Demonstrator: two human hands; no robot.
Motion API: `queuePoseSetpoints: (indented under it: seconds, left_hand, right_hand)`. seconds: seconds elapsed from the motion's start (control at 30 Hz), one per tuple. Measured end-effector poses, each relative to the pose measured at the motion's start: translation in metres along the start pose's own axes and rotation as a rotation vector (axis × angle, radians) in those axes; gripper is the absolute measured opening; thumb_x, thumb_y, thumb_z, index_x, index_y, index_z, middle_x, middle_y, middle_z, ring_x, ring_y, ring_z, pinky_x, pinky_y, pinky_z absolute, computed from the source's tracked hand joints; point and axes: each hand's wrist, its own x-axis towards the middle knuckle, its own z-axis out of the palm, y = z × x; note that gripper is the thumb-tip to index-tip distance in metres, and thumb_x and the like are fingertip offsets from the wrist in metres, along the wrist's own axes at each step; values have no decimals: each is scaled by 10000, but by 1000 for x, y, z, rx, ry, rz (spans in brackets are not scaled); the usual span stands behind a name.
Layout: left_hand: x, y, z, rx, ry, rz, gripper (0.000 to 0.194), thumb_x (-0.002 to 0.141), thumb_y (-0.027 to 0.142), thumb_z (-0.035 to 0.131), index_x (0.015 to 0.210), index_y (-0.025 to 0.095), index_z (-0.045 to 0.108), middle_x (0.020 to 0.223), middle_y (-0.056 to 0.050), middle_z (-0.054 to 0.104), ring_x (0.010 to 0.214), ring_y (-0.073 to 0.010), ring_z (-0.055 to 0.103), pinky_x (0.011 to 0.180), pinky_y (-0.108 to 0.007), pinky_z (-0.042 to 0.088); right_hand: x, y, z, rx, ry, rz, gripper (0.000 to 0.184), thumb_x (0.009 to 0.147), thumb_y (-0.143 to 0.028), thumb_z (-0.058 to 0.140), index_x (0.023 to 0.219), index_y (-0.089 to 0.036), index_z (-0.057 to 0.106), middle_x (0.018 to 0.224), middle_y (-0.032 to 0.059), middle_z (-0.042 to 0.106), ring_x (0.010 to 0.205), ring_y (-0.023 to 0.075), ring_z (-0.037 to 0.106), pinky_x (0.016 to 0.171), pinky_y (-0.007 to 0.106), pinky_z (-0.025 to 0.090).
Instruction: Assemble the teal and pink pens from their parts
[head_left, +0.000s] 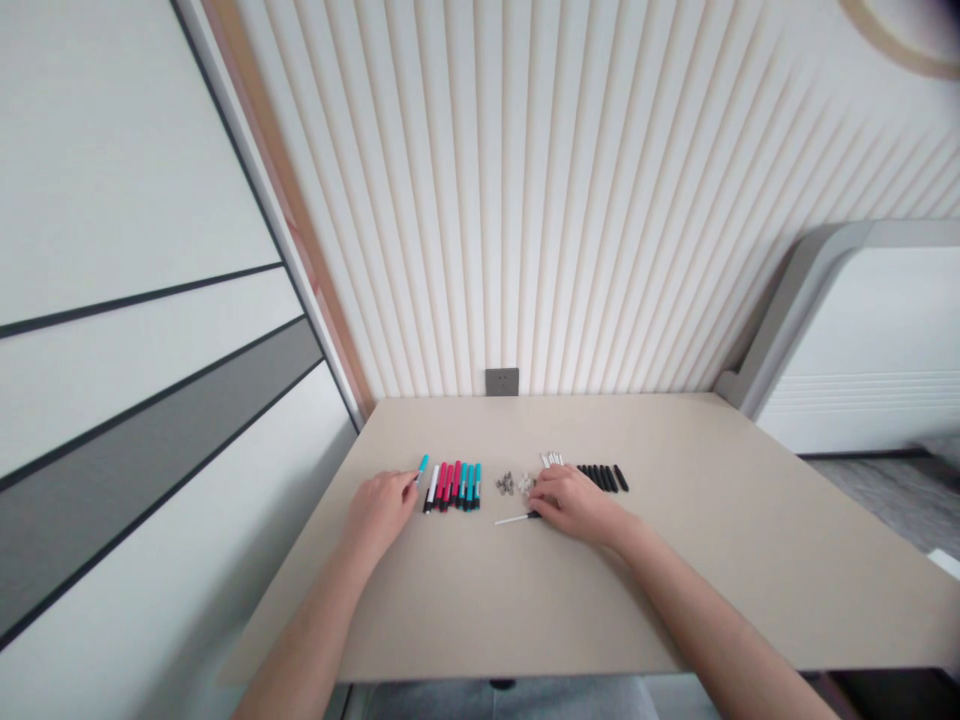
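Note:
My left hand [379, 515] rests on the beige table [645, 600], pinching a teal marker [422, 466] whose tip points away from me. Just right of that hand lies a row of several markers [452, 486] in white, red and teal. My right hand [574, 505] holds the black end of a thin white stick [516, 520], which lies on the table. Its fingers sit beside a small heap of grey parts [505, 484]. Beyond them lie several white pieces [553, 460] and a row of several black pens [602, 478], partly hidden by the hand.
A wall socket [502, 381] sits on the ribbed white wall behind the table. A white cabinet [847, 340] with a grey frame stands at the right, and a white panelled wall runs along the left edge of the table.

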Motion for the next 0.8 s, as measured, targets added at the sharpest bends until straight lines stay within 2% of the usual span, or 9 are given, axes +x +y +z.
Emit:
queuePoseSetpoints:
  seconds: [0.37,0.5,0.67,0.8]
  left_hand:
    - [0,4,-5,-18,-12,17,255,868,183,483,940,214,726,906,-95,721,850,-247,662,760,-323,454]
    - [1,5,-3,-5,-26,21,268,888,183,458,961,209,715,904,-88,699,840,-227,645,762,-314,450]
    - [1,5,0,-53,26,75,292,916,228,438,1071,191,683,947,-96,669,897,-226,620,816,-325,452]
    - [1,4,0,-82,19,115,274,911,241,451,994,200,708,958,-90,668,907,-223,612,836,-333,449]
  right_hand:
    - [-5,8,-11,75,-32,48,202,901,-239,547,832,-212,736,812,36,705,820,174,620,802,283,429]
    - [-6,10,-13,65,-40,72,224,887,-194,523,791,-206,725,791,35,704,809,177,623,803,282,432]
    - [-8,15,-13,37,-43,122,225,878,-185,521,751,-203,706,763,37,684,780,175,611,762,271,426]
    - [-6,15,-12,-37,-22,184,248,905,-230,511,754,-201,706,760,45,674,790,186,606,758,286,406]
